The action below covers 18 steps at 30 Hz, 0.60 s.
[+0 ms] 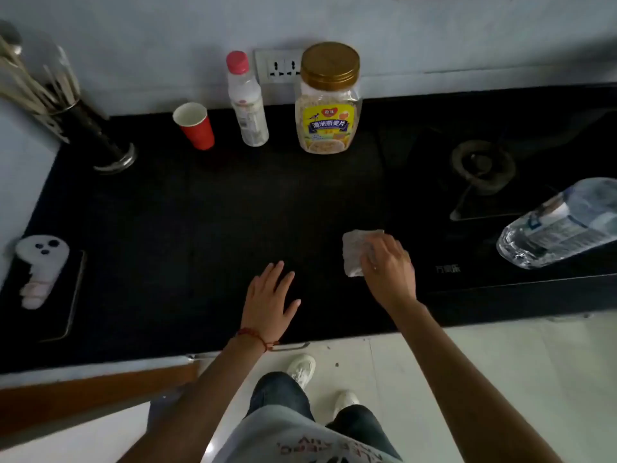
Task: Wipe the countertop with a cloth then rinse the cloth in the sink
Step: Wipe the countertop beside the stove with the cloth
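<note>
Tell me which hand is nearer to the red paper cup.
Left. The left hand lies flat on the countertop, in front of the red paper cup and a little to its right. The right hand, on the cloth, is farther right.

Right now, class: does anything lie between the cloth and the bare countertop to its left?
Only the left hand, flat on the countertop beside the cloth under the right hand. Cup, bottle and jar stand further back.

Matt black countertop (200,228), crumpled white cloth (355,250), glossy plastic jar (329,108).
</note>
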### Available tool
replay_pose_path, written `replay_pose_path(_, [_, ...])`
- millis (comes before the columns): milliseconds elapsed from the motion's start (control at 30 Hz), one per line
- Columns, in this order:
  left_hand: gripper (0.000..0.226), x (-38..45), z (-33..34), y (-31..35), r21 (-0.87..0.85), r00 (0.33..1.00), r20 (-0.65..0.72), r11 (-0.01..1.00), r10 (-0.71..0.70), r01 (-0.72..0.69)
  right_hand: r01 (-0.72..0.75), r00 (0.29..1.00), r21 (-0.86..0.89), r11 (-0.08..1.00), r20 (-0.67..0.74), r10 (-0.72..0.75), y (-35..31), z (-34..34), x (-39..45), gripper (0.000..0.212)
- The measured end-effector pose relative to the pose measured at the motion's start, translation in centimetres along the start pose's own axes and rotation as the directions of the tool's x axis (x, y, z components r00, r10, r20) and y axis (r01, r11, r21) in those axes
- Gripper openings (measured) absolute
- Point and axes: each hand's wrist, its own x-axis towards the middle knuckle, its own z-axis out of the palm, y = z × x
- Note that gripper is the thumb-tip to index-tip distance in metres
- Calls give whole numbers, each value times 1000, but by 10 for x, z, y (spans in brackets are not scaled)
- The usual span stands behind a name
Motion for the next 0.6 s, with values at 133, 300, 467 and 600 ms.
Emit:
replay_pose_path(133, [57,6,2,-14,104,996,2,991,85,-85,-98,989,-236,967,83,121,-14,31,5,55])
replay_pose_path(300, [58,7,-3,-18,142,989,-12,979,146,-143,-180,979,-244,953,45,196,-11,39,21,75])
replay_pose_path(467, [57,9,-4,-19,158,987,-1,974,161,-159,-110,988,-252,962,74,133,-1,34,24,71])
replay_pose_path(600, [57,11,-9,-18,156,985,12,972,173,-173,-113,993,-100,989,14,115,8,22,16,56])
